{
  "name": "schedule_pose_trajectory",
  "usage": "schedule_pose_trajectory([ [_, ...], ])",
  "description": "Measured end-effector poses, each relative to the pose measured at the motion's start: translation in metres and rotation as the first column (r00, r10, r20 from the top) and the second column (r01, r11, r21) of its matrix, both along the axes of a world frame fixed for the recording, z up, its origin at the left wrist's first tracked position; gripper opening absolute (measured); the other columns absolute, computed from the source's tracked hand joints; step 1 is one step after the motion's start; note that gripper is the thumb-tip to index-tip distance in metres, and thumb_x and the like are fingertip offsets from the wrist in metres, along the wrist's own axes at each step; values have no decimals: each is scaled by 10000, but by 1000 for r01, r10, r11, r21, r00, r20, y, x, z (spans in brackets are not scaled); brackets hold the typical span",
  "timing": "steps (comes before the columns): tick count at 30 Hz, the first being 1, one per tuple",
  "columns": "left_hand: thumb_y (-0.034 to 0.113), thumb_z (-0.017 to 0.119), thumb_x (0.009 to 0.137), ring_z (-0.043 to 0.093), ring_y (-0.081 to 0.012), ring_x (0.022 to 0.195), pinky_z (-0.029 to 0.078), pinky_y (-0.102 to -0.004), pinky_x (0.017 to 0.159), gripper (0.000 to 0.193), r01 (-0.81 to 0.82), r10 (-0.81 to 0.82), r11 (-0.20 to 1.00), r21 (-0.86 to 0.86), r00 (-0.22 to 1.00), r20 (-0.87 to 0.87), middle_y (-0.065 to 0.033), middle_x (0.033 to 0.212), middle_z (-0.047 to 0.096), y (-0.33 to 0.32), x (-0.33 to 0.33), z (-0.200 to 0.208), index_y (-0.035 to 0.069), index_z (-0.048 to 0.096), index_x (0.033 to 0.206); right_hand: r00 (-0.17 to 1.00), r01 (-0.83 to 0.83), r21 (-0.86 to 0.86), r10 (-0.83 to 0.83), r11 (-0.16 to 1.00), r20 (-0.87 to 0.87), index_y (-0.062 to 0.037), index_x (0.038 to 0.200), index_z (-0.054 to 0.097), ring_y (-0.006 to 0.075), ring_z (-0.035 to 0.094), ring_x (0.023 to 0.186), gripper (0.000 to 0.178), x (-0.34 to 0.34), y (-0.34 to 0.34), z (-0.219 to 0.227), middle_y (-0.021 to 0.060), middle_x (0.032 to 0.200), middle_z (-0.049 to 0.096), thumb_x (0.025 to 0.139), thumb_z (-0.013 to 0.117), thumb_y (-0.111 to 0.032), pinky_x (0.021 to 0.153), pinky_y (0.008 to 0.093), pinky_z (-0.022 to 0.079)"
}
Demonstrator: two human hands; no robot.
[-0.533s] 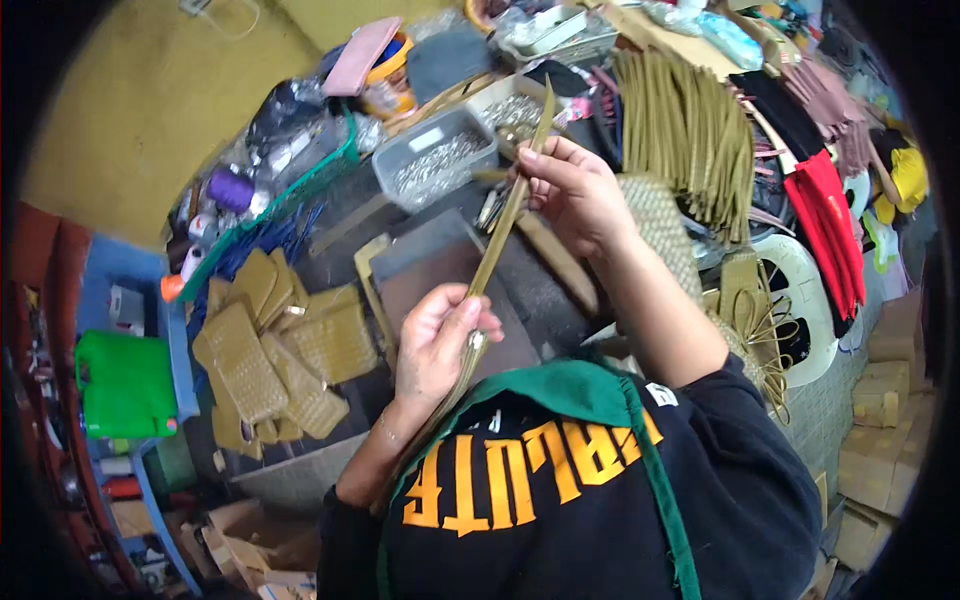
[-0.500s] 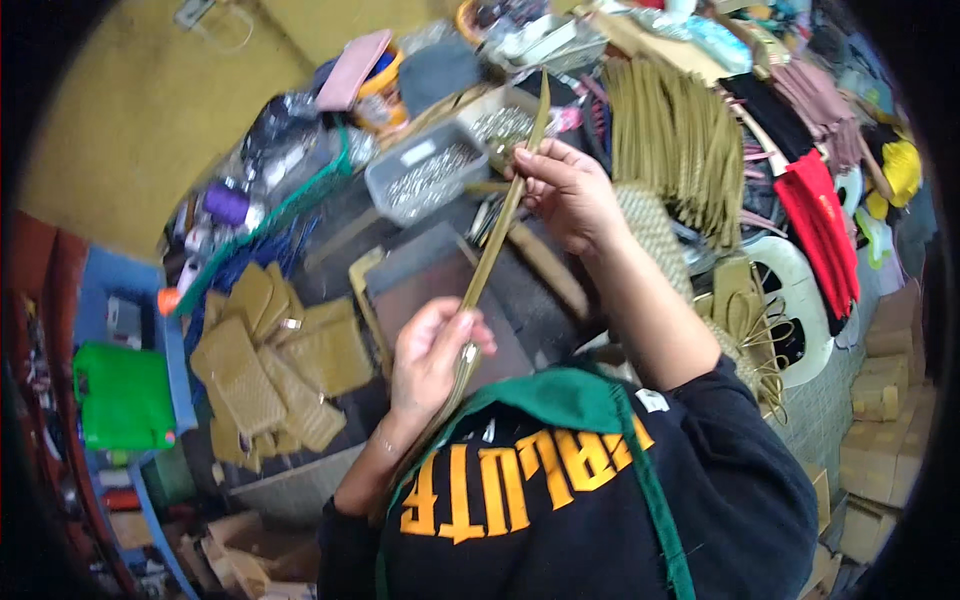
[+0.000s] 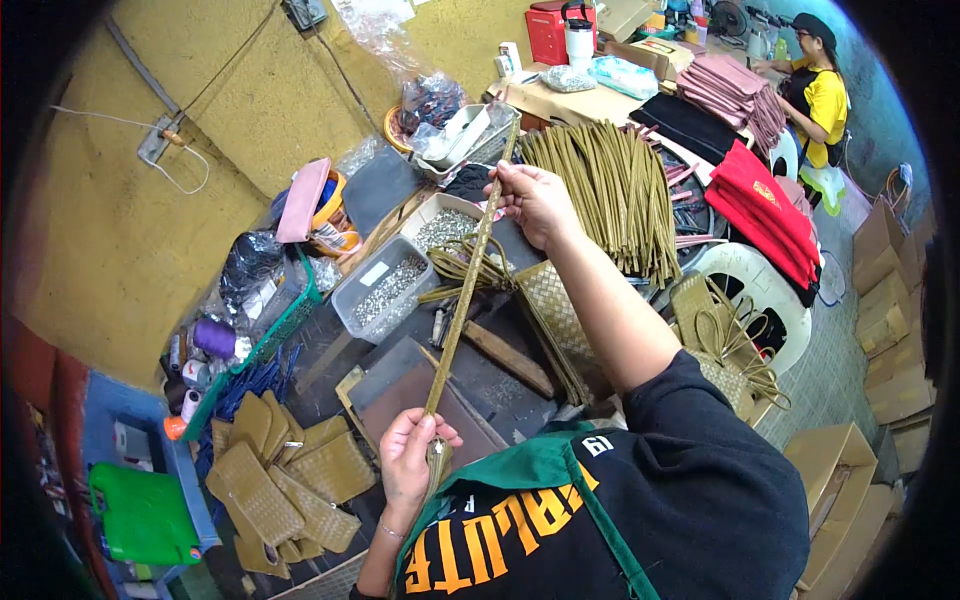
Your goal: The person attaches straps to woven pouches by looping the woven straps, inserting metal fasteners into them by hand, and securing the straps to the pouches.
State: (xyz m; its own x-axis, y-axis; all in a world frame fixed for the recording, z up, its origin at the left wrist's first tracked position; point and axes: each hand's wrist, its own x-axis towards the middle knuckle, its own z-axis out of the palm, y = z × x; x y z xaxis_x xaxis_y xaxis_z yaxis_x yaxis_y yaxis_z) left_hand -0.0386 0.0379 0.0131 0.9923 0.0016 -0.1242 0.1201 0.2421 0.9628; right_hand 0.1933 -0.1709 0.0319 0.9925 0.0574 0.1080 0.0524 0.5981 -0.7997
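Note:
A long, narrow olive-gold strap [image 3: 463, 322] is stretched slantwise between my two hands. Down near my chest, my left hand [image 3: 408, 458] pinches its lower part between thumb and fingers, and more olive material hangs below that grip. Farther off and to the right, my right hand [image 3: 535, 203] grips the strap close to its upper end, a short tip sticking out past the fingers. Behind the strap stand a clear plastic tub [image 3: 352, 318] and a second tub [image 3: 408, 228], both holding small silvery metal pieces. A thick row of similar olive straps [image 3: 605, 195] lies right of my right hand.
Woven olive pieces [image 3: 255, 490] are heaped at the left. A woven olive bag [image 3: 548, 305] lies under my right forearm, near a wooden bar [image 3: 508, 358]. Red folded cloth [image 3: 765, 210] rests at the right. A co-worker [image 3: 822, 95] sits at the far right.
My hands have moved farther apart, the strap now drawn straight between them. The view has swung upward and right, bringing in the wall and the co-worker.

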Motion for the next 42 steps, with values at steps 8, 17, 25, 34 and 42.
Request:
schedule_pose_trajectory([
  [8,131,448,840,558,-147,588,476,-264,566,136,-40,41,999,13,999,-13,-77,664,554,-4,1,2,9,505,817,1000,23,-2,-23,1000,3,-24,820,540,60,523,493,190,7,-2,-5,70,668,590,817,531,-213,434,139,406],
  [17,115,449,844,565,-147,612,476,-258,577,128,-37,37,999,-10,999,7,-83,697,561,-2,-2,-1,0,505,837,998,61,-16,-61,998,15,-28,782,548,66,495,485,144,3,-6,-3,33,666,579,768,582,-167,448,164,394],
  [25,-15,573,724,558,-175,653,453,-287,623,219,-608,-79,476,636,691,719,-100,758,575,7,-7,8,-37,578,941,996,-45,57,40,997,83,22,1025,494,67,525,559,259,-23,-15,17,70,735,586,810,442,-111,492,163,422],
  [34,-33,628,633,560,-172,692,381,-345,803,356,-746,-351,198,636,552,757,-48,779,574,12,-13,17,48,594,978,982,-22,27,16,999,188,-10,1036,489,36,491,550,246,-36,-15,33,48,724,589,846,429,-154,440,143,343],
  [42,-31,634,625,563,-168,708,371,-343,815,360,-727,-367,210,653,560,742,-36,780,576,10,-17,17,56,598,973,983,-38,70,25,997,183,11,1035,483,38,493,541,250,-38,-20,29,54,723,591,853,421,-149,441,144,354],
])
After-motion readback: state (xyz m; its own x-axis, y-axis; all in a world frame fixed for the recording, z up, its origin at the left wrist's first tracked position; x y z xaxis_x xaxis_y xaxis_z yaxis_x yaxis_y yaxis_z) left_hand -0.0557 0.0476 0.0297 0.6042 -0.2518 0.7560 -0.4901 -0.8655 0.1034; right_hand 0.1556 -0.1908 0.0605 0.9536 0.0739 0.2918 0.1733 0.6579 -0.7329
